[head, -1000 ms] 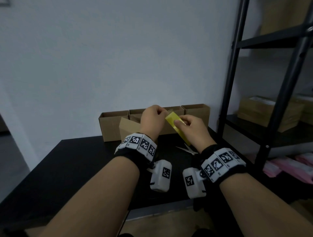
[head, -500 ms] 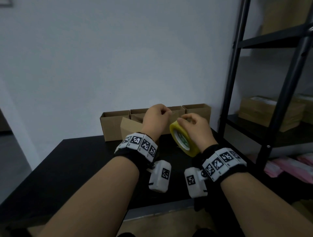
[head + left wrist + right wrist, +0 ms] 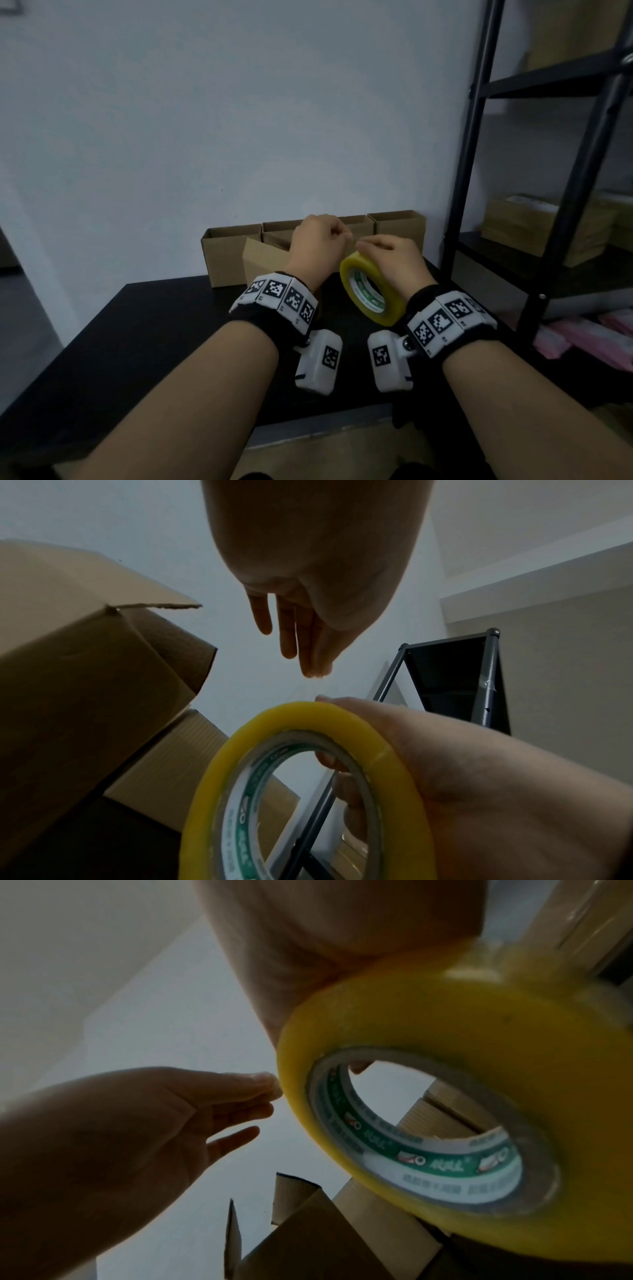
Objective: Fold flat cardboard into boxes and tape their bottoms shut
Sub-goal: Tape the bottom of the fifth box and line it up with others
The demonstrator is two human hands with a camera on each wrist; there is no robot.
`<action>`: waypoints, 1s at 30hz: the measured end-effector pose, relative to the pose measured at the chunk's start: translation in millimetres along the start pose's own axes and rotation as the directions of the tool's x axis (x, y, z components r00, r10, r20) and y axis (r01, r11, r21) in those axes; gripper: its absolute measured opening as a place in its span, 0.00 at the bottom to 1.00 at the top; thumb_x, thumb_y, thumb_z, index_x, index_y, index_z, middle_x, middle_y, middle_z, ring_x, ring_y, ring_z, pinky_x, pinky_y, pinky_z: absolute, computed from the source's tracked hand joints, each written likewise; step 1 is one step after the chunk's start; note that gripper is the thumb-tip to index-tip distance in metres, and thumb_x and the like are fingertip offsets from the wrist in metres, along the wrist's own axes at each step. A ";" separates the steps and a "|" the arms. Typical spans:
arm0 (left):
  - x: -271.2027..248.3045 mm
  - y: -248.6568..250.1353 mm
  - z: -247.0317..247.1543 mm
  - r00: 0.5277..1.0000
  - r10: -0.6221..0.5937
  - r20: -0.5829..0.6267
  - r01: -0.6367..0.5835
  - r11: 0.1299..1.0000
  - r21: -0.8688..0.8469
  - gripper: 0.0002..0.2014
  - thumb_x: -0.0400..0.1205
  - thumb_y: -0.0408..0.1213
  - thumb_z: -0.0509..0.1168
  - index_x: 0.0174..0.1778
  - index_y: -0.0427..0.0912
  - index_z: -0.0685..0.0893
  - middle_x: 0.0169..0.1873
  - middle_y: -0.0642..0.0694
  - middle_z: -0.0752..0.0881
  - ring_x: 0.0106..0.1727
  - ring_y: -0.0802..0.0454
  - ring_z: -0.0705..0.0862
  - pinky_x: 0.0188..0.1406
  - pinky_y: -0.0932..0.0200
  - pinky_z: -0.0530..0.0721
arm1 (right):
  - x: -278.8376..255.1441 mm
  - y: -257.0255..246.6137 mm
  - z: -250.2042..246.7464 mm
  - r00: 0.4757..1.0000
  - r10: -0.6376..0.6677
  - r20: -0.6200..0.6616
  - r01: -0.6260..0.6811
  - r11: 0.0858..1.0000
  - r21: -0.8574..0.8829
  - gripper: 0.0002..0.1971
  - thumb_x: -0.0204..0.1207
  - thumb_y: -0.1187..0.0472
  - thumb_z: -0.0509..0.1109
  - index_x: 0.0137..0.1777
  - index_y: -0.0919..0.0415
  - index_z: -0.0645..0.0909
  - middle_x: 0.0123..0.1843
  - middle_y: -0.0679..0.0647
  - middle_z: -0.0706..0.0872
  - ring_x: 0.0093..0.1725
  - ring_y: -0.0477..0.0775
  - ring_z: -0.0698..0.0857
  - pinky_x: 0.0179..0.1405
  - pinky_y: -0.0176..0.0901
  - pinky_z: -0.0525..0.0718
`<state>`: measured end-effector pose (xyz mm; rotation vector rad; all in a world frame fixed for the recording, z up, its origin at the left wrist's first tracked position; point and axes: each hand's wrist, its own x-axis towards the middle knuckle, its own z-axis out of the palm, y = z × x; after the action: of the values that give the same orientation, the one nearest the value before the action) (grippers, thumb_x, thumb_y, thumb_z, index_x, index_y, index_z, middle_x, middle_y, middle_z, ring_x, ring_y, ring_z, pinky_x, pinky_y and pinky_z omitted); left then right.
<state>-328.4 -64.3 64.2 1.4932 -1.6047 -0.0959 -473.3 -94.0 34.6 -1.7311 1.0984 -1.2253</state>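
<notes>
Both your hands are raised over the black table (image 3: pixel 113 346). Your right hand (image 3: pixel 394 263) grips the yellow tape roll (image 3: pixel 371 287), fingers through its core. Your left hand (image 3: pixel 317 246), just left of it, pinches the clear tape end (image 3: pixel 313 687). Cardboard boxes (image 3: pixel 229 253) stand at the far edge.

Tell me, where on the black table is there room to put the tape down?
The table's left part, before the cardboard boxes, shows bare. Crowded: the back, with boxes along the wall, and the middle, where both hands work the tape roll.

Yellow tape roll (image 3: pixel 371 294) upright, before open cardboard boxes (image 3: pixel 231 255)
</notes>
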 end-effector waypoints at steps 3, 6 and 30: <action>0.1 0.0 -0.7 0.999 0.046 0.008 -0.047 0.997 0.056 0.05 0.80 0.39 0.67 0.40 0.47 0.87 0.44 0.49 0.87 0.49 0.51 0.83 0.54 0.47 0.84 | 1.3 -1.2 -1.5 1.000 0.012 0.001 -0.012 0.999 0.053 0.08 0.79 0.58 0.72 0.56 0.55 0.87 0.48 0.48 0.86 0.46 0.41 0.82 0.39 0.32 0.77; -0.6 2.0 -0.5 0.996 0.090 -0.013 -0.088 0.991 0.098 0.05 0.80 0.38 0.67 0.40 0.46 0.88 0.43 0.49 0.87 0.51 0.50 0.82 0.54 0.47 0.83 | 2.1 -4.1 -1.4 1.000 0.017 -0.009 -0.017 0.998 0.058 0.05 0.79 0.60 0.72 0.52 0.57 0.88 0.45 0.50 0.87 0.45 0.46 0.84 0.40 0.36 0.79; 10.1 -14.1 -22.3 0.997 -0.080 -0.018 0.074 0.972 -0.222 0.12 0.81 0.48 0.67 0.53 0.48 0.91 0.73 0.56 0.76 0.66 0.61 0.75 0.53 0.72 0.74 | 6.3 -12.0 8.7 0.995 -0.017 -0.099 0.007 0.995 -0.101 0.07 0.81 0.55 0.69 0.47 0.56 0.87 0.41 0.46 0.86 0.43 0.42 0.81 0.37 0.35 0.75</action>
<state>-302.0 -65.1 74.1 1.3776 -1.4635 -0.2880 -461.1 -94.7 45.1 -1.7698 1.2286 -1.2953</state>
